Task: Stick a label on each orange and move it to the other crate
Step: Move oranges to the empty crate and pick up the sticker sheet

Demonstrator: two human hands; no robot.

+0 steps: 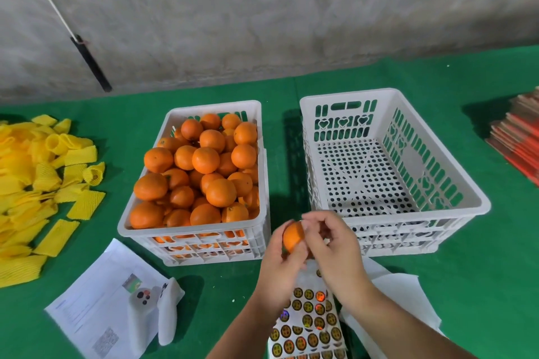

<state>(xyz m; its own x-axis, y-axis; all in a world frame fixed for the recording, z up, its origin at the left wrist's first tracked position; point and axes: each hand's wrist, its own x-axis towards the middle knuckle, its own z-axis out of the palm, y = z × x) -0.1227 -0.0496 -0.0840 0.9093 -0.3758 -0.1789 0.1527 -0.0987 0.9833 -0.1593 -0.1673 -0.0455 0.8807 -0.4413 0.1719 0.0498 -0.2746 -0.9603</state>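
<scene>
Two crates are sitting on the bench [379, 315]: one [192, 251] heaped with oranges, one [408, 224] holding none. The left hand [281, 267] is cupping one orange [293, 236]; the right hand's [335, 251] fingertips are pressing on it.

Orange [293, 237] between crates, label unclear.

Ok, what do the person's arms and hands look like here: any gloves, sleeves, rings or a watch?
Both hands are bare: no gloves on the left hand or the right hand. The forearms are uncovered as far as the bottom edge of the frame, so no sleeves show. No watch, bracelet or wristband is visible at either wrist, and no ring can be made out, though the fingers are somewhat blurred.
</scene>
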